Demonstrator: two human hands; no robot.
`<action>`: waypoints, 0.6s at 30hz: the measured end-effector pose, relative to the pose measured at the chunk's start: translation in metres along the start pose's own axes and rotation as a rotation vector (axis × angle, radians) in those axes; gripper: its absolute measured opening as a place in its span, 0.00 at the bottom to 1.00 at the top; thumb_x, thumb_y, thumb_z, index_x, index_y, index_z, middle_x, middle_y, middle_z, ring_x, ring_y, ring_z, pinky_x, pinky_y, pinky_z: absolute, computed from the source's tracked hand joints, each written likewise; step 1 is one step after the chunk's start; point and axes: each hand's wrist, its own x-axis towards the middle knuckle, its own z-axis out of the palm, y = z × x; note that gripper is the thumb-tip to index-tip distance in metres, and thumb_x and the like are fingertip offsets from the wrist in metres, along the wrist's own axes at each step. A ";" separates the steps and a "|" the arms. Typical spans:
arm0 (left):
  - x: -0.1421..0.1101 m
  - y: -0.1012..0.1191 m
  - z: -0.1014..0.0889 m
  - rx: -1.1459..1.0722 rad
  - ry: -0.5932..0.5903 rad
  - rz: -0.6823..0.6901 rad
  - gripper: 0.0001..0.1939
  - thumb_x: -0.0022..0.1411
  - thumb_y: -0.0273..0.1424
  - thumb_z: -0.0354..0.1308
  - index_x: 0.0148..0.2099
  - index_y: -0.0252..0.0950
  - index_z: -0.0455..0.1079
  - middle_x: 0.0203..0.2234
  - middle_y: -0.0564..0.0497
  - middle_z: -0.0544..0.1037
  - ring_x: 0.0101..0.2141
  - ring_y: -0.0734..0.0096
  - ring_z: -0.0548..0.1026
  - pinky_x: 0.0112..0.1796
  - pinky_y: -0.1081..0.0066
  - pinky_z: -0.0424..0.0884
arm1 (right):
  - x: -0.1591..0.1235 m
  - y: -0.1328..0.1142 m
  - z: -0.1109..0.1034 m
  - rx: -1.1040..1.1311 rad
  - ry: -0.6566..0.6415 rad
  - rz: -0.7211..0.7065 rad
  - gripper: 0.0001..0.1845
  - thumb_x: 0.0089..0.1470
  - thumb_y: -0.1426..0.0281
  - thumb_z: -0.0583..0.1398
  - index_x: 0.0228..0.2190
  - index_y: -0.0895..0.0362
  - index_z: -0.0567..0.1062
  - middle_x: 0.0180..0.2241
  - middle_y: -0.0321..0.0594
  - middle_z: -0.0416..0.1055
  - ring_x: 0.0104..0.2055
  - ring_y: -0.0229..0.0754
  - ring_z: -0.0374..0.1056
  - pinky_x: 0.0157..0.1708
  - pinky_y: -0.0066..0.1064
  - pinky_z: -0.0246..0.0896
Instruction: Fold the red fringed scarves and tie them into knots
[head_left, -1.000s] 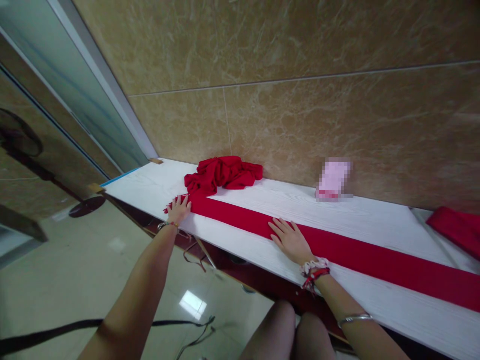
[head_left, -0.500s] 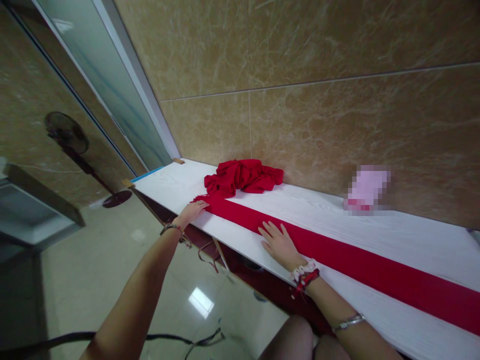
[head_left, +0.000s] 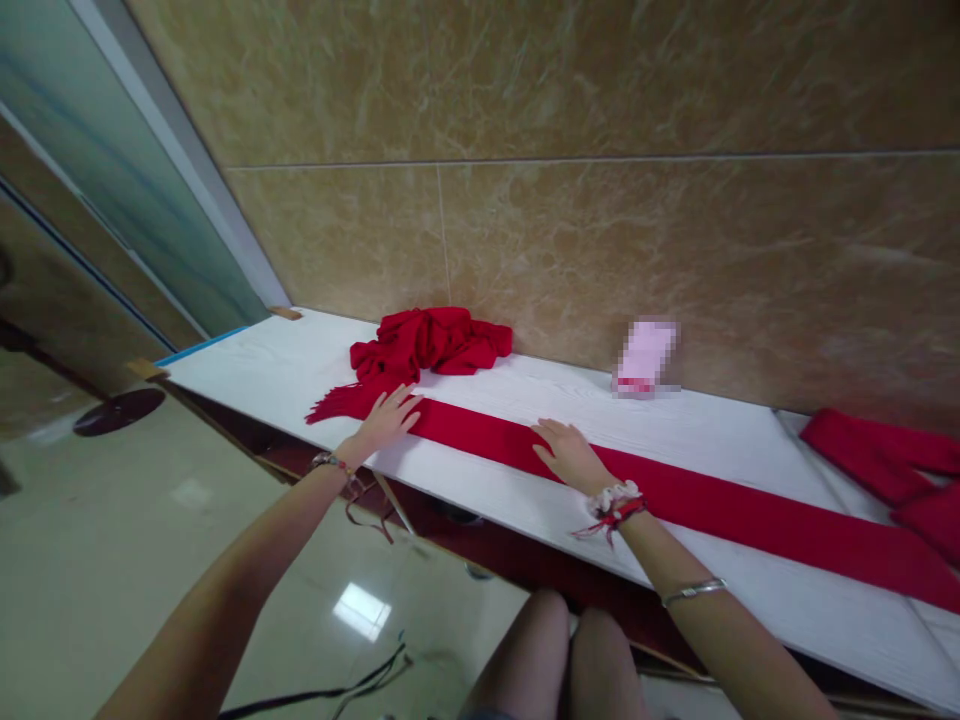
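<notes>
A long red scarf (head_left: pixel 712 503) with a fringed left end lies stretched along the white tabletop (head_left: pixel 517 385). My left hand (head_left: pixel 385 420) is over the scarf just right of the fringe, fingers spread. Farther right, my right hand (head_left: pixel 573 455) is over the middle of the strip with its fingers stretched out. Neither hand grips the cloth; whether each presses on it is hard to tell. Behind my left hand a crumpled heap of red cloth (head_left: pixel 431 342) sits against the wall.
A blurred pink item (head_left: pixel 646 358) leans by the tiled wall (head_left: pixel 600 250). More red cloth (head_left: pixel 877 455) lies at the table's right end. A stand fan's base (head_left: pixel 118 411) is on the floor at left, and dark cables (head_left: pixel 322 694) trail below.
My left hand has moved right from the fringed end, which now shows fully. My right hand stays over the strip's middle. The view swung left and then back right.
</notes>
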 end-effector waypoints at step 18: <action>0.040 0.259 -0.015 -0.256 -0.192 0.799 0.24 0.65 0.44 0.39 0.62 0.47 0.49 0.62 0.49 0.50 0.60 0.56 0.45 0.55 0.48 0.42 | -0.156 0.192 -0.092 -0.069 -0.404 0.484 0.16 0.42 0.66 0.62 0.37 0.54 0.75 0.39 0.44 0.73 0.40 0.48 0.68 0.41 0.35 0.62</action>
